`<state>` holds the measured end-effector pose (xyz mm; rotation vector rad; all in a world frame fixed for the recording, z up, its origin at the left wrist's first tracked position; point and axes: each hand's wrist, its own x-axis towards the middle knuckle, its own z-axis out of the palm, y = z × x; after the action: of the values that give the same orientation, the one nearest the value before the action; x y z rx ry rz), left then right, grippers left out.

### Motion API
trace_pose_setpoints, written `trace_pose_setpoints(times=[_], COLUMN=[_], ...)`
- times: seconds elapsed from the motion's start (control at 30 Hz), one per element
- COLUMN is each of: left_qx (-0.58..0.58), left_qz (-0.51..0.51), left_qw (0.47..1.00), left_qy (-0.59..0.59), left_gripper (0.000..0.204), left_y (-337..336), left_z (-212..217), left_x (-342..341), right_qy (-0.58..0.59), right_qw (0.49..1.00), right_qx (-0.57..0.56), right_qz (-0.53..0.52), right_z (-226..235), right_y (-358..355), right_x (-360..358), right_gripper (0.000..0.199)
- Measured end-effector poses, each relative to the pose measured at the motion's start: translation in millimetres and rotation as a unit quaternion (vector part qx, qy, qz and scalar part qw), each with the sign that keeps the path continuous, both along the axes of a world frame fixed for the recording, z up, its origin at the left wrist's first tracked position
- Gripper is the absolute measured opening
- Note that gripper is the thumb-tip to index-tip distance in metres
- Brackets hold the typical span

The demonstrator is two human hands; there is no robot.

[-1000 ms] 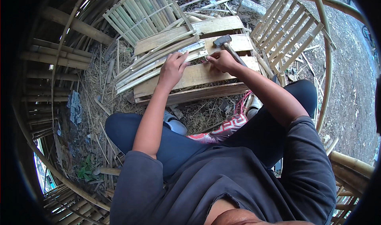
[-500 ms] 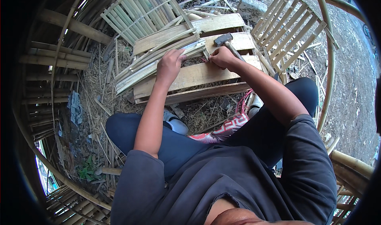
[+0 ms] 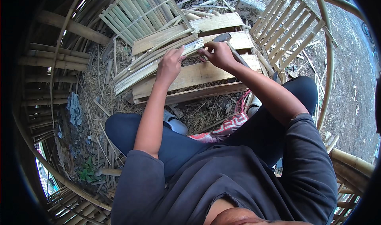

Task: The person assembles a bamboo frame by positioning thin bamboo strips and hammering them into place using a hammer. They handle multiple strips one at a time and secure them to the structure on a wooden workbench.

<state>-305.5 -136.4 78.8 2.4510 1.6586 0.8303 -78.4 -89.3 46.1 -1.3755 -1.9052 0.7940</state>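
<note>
A bundle of pale bamboo strips (image 3: 137, 75) lies slantwise across a low slatted wooden bench (image 3: 190, 77) in front of me. My left hand (image 3: 170, 65) is closed over the strips near their far right end, thumb and fingers pressed on them. At that end my right hand (image 3: 218, 55) is in a pinch, its fingertips against the strip tips. Whatever small thing it may hold is hidden by the fingers. A hammer (image 3: 222, 37) rests on the bench just beyond my right hand, its handle partly behind the wrist.
Behind the bench at left leans a bamboo slat panel (image 3: 139, 13); a second slatted frame (image 3: 291, 26) stands at the right. A concrete block (image 3: 250, 6) sits at the back. A red and white sack (image 3: 222, 130) lies between my legs. Bamboo poles (image 3: 59, 60) line the left side.
My right hand has moved slightly left and away from me, up to the strip ends. The short crosswise piece at its fingertips no longer shows. My left hand stays on the strips.
</note>
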Motion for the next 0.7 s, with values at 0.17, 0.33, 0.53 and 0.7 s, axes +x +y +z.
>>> trace_pose_setpoints(times=[0.17,0.33,0.53,0.7], left_qx=[-0.001,-0.007,0.019,0.019], left_qz=[0.013,0.029,0.013,0.016], left_qw=[1.000,0.999,1.000,1.000], left_qy=[0.019,0.026,0.011,0.009], left_gripper=[0.035,0.035,0.029,0.027], left_y=[-2.4,-3.8,-3.8,-4.3], left_z=[-4.8,-4.6,-10.2,-14.8], left_x=[-2.7,2.3,2.0,-1.0], right_qy=[0.007,0.055,0.045,0.056], right_qw=[1.000,0.996,0.997,0.995], right_qx=[0.011,-0.060,-0.050,-0.080], right_qz=[0.027,0.032,0.027,0.020], right_z=[2.5,-9.1,-10.9,-5.4], right_y=[-3.1,-2.9,-2.9,-6.6], right_x=[-5.6,-9.0,-13.9,-17.2], right_gripper=[0.038,0.038,0.052,0.068])
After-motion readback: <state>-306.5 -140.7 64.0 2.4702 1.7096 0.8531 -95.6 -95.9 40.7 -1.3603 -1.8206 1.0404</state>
